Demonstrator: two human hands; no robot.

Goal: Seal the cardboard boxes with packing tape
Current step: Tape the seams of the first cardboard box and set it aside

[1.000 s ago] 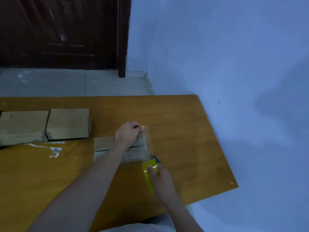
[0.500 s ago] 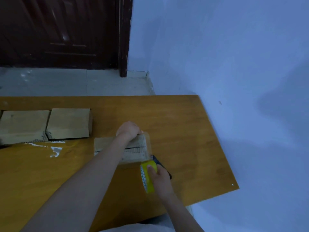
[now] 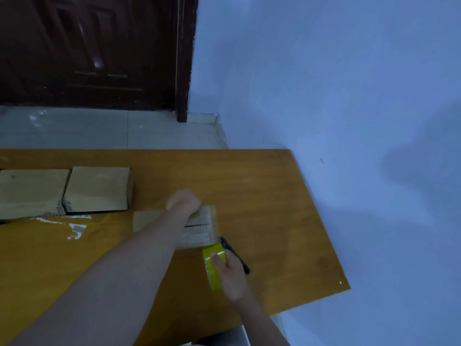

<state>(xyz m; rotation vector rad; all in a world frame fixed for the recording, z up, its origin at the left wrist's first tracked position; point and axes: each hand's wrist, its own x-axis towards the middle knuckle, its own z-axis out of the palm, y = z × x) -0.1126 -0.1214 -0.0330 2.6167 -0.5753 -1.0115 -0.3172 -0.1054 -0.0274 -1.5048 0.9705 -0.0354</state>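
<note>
A small flat cardboard box (image 3: 199, 229) lies in the middle of the wooden table (image 3: 274, 208). My left hand (image 3: 183, 201) rests on the box's far edge with its fingers curled over it, pressing the tape end down. My right hand (image 3: 230, 273) grips a yellow roll of packing tape (image 3: 212, 267) just beyond the box's near right corner. A clear strip of tape runs from the roll over the box's right end. My left forearm hides the middle of the box.
Two more cardboard boxes (image 3: 97, 188) (image 3: 30, 191) lie side by side at the table's left. Scraps of clear tape (image 3: 74, 229) lie in front of them. A dark object (image 3: 237, 255) lies under my right hand. A blue wall borders the table's right edge.
My right hand has drawn the tape roll toward me, off the box's near edge, and the strip now lies down on the box's right end. My left hand has stayed on the far edge.
</note>
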